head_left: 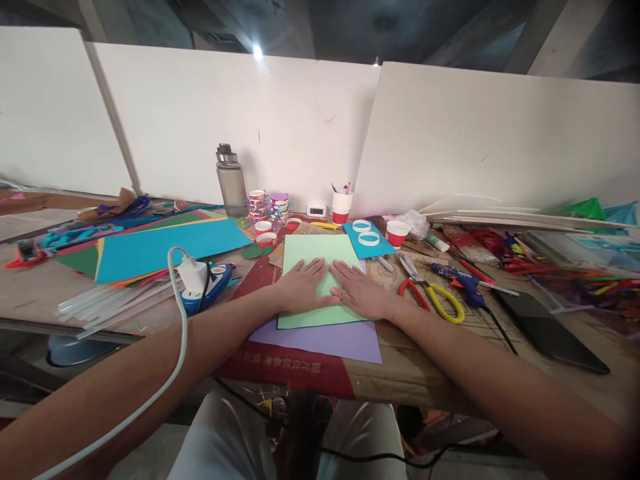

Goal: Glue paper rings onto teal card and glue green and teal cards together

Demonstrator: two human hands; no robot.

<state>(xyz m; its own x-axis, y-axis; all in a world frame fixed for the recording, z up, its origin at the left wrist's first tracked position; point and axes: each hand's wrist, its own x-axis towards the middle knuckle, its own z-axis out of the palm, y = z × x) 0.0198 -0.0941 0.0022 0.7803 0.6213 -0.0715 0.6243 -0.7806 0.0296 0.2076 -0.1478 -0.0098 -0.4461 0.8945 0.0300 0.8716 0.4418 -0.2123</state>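
Observation:
A light green sheet of paper [320, 257] lies on the table in front of me, on top of a purple sheet [340, 340]. My left hand [303, 287] rests flat on the green sheet, fingers stretched out. My right hand [360, 290] lies flat beside it on the sheet's right part, fingers also spread. The fingertips of both hands nearly meet at the sheet's middle. Neither hand holds anything.
A stack of coloured sheets [165, 250] lies at the left, with a blue glue gun [210, 283] and its white cable. Scissors [433, 293], another glue gun [463, 280], a dark tablet [545, 330], paper cups [397, 233], tape rolls and a bottle [231, 181] surround the paper.

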